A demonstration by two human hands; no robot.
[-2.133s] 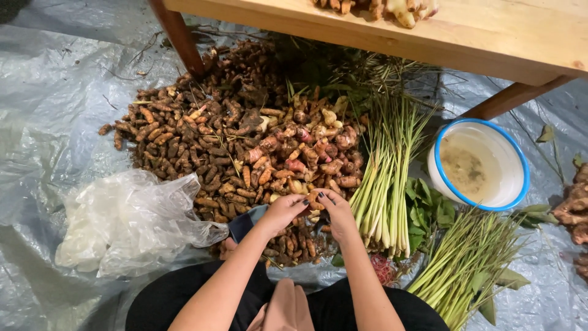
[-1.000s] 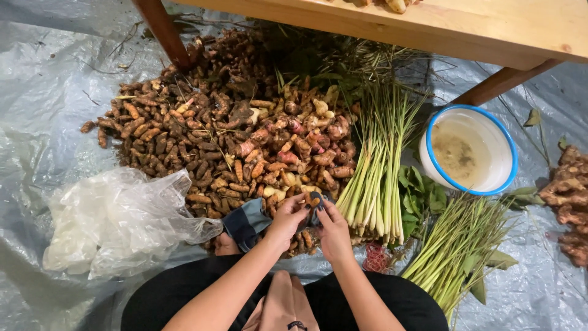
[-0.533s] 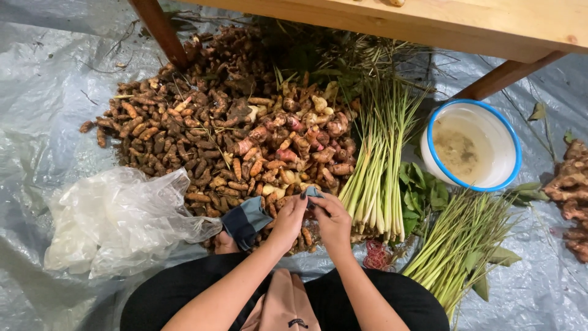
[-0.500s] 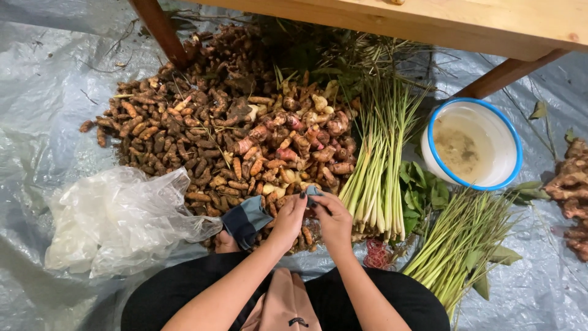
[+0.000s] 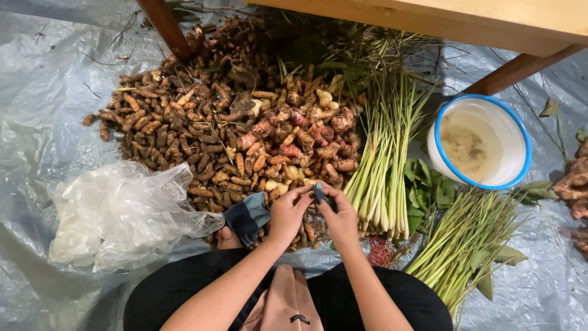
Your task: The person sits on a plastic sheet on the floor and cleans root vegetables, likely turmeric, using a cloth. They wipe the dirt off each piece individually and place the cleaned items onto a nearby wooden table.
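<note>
**Both hands on a small dark piece above the root heap**

Head view: the left hand (image 5: 286, 214) and right hand (image 5: 340, 216) meet, fingertips pinched together on one small dark piece (image 5: 318, 193) (too small to tell what it is), held over the near edge of the root heap (image 5: 226, 135). Lemongrass (image 5: 383, 165) lies just right of the hands; a white bowl (image 5: 511, 132) sits beyond it. A crumpled plastic bag (image 5: 119, 214) lies left, on the grey sheet (image 5: 43, 92).
</note>
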